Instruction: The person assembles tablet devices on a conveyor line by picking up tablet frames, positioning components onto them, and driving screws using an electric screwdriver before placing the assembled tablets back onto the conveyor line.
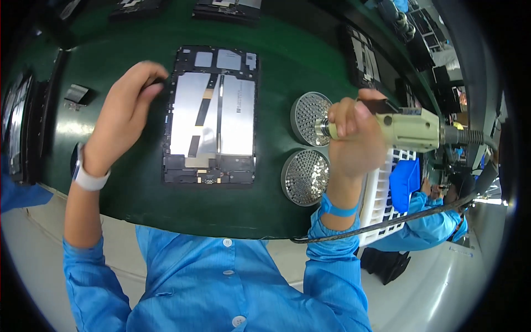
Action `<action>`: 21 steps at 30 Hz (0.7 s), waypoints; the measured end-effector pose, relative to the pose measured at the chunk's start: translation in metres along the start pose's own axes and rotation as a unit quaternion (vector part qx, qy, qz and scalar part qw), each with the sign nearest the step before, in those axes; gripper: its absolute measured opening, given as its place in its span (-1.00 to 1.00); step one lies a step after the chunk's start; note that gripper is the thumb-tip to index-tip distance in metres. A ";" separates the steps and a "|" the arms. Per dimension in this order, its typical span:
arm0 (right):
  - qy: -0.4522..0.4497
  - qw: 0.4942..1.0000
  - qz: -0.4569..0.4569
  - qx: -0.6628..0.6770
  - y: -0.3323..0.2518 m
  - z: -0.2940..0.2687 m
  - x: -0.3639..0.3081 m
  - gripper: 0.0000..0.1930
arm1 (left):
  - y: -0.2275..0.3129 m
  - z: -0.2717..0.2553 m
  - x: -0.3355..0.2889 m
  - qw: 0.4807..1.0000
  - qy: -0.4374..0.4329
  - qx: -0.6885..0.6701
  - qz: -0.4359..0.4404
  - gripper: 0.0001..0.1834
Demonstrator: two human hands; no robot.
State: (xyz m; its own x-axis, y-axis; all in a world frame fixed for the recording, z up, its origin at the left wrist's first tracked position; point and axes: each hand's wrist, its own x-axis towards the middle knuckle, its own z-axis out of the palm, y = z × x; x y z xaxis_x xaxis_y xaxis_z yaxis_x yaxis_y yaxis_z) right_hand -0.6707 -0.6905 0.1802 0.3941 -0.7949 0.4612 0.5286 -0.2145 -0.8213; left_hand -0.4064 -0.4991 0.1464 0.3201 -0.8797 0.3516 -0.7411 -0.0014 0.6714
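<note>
Green matte bench (138, 193) running through a factory line, pale floor below. On the far left a small dark part (76, 95) lies on the mat. The left hand (123, 113), white wristband on, presses curled fingertips on the top-left corner of the opened tablet (211, 116), which lies flat mid-bench with silvery foil panels in a black frame. Right of it, two round perforated metal dishes (306, 176) full of tiny screws. The right hand (354, 138) is wrapped tight round a beige electric screwdriver (412, 128), black cable trailing, above a white slatted crate (381, 199).

Green mat (138, 193); beige screwdriver (412, 128); blue sleeves (332, 260)
</note>
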 end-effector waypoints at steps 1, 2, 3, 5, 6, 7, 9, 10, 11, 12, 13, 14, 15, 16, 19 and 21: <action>-0.007 1.000 -0.001 0.002 0.000 0.004 -0.003 -0.78 | 0.001 0.004 0.012 0.998 0.001 -0.067 -0.020 -0.81; -0.003 1.000 0.003 0.001 0.000 0.006 -0.006 -0.78 | 0.003 0.012 0.025 0.990 0.002 -0.138 -0.038 -0.79; -0.001 1.000 0.006 0.002 0.001 0.008 -0.008 -0.78 | 0.003 0.017 0.041 0.984 -0.015 -0.178 -0.028 -0.77; -0.001 1.000 0.008 0.004 0.007 0.009 -0.011 -0.78 | 0.005 0.036 0.069 0.977 -0.021 -0.213 -0.028 -0.74; 0.012 1.000 0.007 -0.007 0.004 0.005 -0.013 -0.78 | 0.009 0.054 0.084 0.976 -0.015 -0.216 -0.031 -0.73; 0.025 1.000 0.009 -0.005 0.004 0.001 -0.014 -0.78 | 0.009 0.070 0.096 0.978 -0.024 -0.201 -0.046 -0.73; 0.039 0.999 0.013 -0.012 0.004 -0.007 -0.014 -0.78 | 0.008 0.093 0.112 0.985 -0.024 -0.161 -0.061 -0.72; 0.056 0.998 0.021 -0.015 0.005 -0.011 -0.014 -0.78 | 0.008 0.095 0.115 0.985 -0.027 -0.158 -0.059 -0.72; 0.060 0.998 0.019 -0.012 0.006 -0.014 -0.012 -0.78 | 0.007 0.097 0.117 0.990 -0.035 -0.120 -0.067 -0.72; 0.067 0.997 0.016 -0.019 0.007 -0.017 -0.011 -0.78 | 0.006 0.100 0.119 0.993 -0.044 -0.082 -0.076 -0.72; 0.074 0.997 0.014 -0.028 0.007 -0.019 -0.010 -0.78 | 0.002 0.103 0.118 0.994 -0.029 -0.075 -0.072 -0.73; 0.079 0.996 0.015 -0.027 0.005 -0.019 -0.010 -0.78 | -0.003 0.106 0.118 0.994 -0.034 -0.074 -0.072 -0.73; 0.075 0.997 0.006 -0.032 0.004 -0.019 -0.009 -0.79 | -0.009 0.108 0.117 0.998 -0.013 -0.046 -0.050 -0.74; 0.071 0.997 -0.004 -0.039 0.002 -0.020 -0.008 -0.79 | -0.010 0.108 0.119 0.999 0.009 -0.020 -0.027 -0.74; 0.070 0.997 -0.009 -0.041 0.000 -0.023 -0.007 -0.79 | -0.014 0.105 0.126 0.999 -0.030 0.004 -0.042 -0.74; 0.070 0.997 -0.005 -0.046 0.000 -0.021 -0.004 -0.78 | -0.016 0.102 0.132 0.999 -0.032 0.031 -0.028 -0.75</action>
State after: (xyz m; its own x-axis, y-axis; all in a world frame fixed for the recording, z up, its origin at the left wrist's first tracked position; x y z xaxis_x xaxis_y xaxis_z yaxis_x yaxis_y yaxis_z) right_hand -0.6881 -0.6988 0.1709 0.2772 -0.8620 0.4245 0.4591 -0.2693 -0.8466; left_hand -0.4124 -0.6633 0.1155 0.3262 -0.9058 0.2705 -0.7581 -0.0797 0.6473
